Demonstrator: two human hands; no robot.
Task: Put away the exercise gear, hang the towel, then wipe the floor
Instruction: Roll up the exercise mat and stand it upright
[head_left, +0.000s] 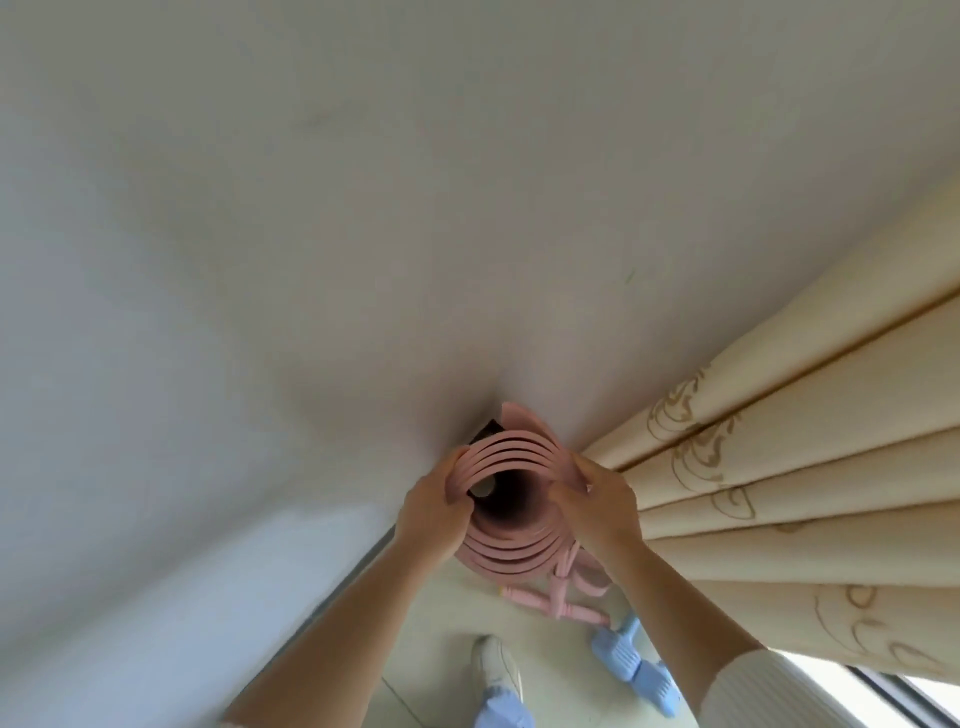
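A pink rolled exercise mat (511, 543) stands upright on end against the white wall, seen from above so its spiral layers and dark hollow core show. My left hand (434, 506) grips its left rim, fingers curled over the outer layers. On the right rim, my right hand (597, 501) holds the roll the same way. A pink pedal puller with handles (558, 603) lies on the floor at the mat's base. Blue foot-pedal gear (631, 662) lies just right of it.
A white wall (363, 234) fills the view ahead. Cream patterned curtains (779, 467) hang at the right, touching the mat's side. My white shoe (496, 665) stands on the pale tiled floor (550, 670). A window sill shows at the lower right.
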